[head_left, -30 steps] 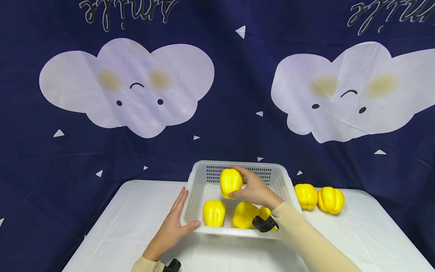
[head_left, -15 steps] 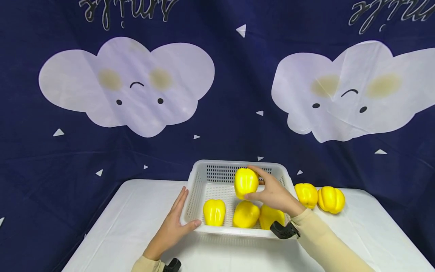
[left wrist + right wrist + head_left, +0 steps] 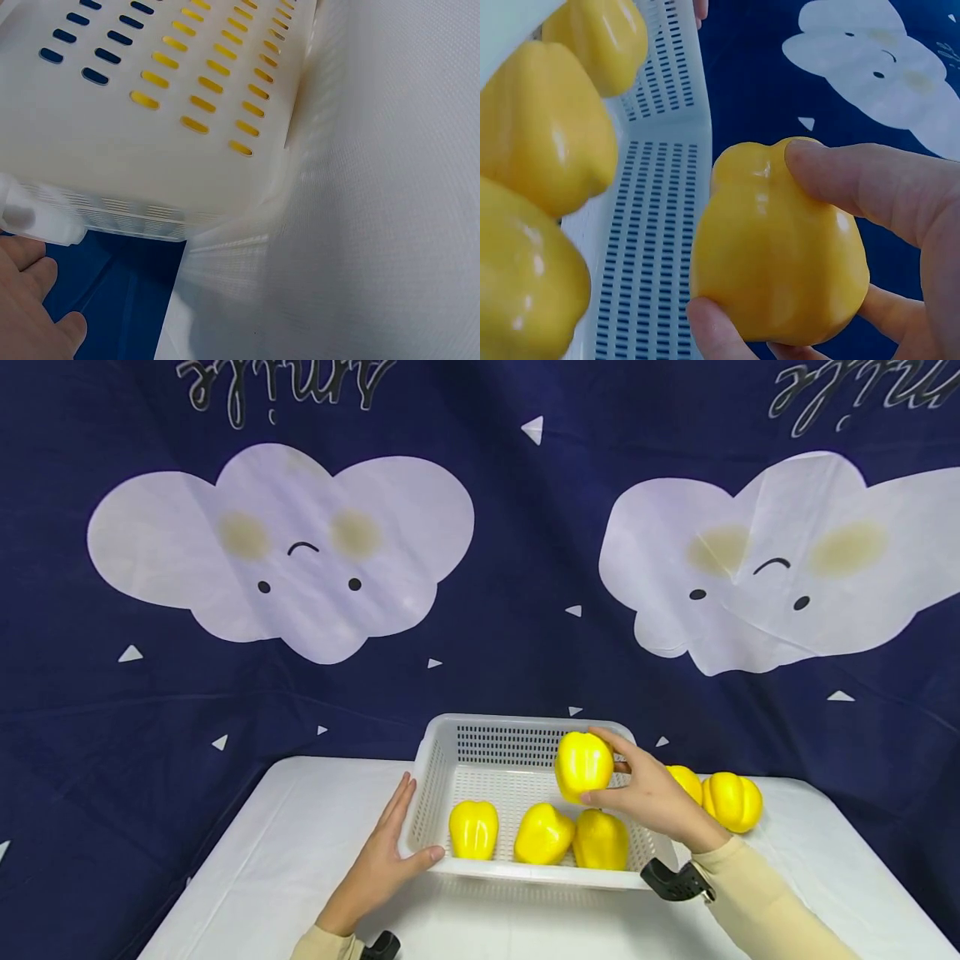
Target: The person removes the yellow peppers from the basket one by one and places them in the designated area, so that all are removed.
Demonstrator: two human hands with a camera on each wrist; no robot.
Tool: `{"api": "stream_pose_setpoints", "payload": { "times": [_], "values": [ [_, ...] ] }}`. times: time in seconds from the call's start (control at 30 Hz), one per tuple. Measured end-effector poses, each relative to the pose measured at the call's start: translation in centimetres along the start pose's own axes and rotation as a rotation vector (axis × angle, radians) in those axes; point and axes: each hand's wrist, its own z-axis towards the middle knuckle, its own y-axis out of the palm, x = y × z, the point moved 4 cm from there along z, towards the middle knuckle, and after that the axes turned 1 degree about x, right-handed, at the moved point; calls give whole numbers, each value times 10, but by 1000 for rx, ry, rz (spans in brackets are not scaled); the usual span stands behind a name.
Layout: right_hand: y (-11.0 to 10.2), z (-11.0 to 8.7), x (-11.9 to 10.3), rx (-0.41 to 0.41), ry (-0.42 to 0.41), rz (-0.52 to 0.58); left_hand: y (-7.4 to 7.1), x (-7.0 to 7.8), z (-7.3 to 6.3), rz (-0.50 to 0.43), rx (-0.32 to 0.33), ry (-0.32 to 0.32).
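My right hand (image 3: 652, 793) holds a yellow bell pepper (image 3: 583, 767) over the right part of a white perforated plastic basket (image 3: 517, 875). In the right wrist view, the thumb and fingers grip that bell pepper (image 3: 780, 255) from opposite sides. Three more yellow bell peppers lie along the basket's near side: the left one (image 3: 473, 830), the middle one (image 3: 543, 833) and the right one (image 3: 601, 840). My left hand (image 3: 382, 852) rests against the basket's left side with straight fingers, its thumb by the near left corner. The left wrist view shows only part of this hand (image 3: 30, 300).
Two other yellow bell peppers lie on the white-covered table (image 3: 285, 860) right of the basket; one (image 3: 731, 802) shows fully, while my right hand partly covers the other (image 3: 686, 782). A dark blue cloth (image 3: 525, 527) with printed clouds hangs behind the table.
My right hand has moved rightward across the basket with the bell pepper in its grip. The right pepper in the basket has come into full view. My left hand and the basket have stayed put.
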Motion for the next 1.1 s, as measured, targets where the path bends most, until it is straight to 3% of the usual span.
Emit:
{"api": "stream_pose_setpoints", "payload": {
  "times": [0.63, 1.1],
  "values": [
    [-40, -21, 29, 67, 8, 19, -1, -2, -1, 8, -3, -8],
    [-66, -34, 55, 112, 44, -57, -1, -1, -1, 8, 3, 9]
  ]
}}
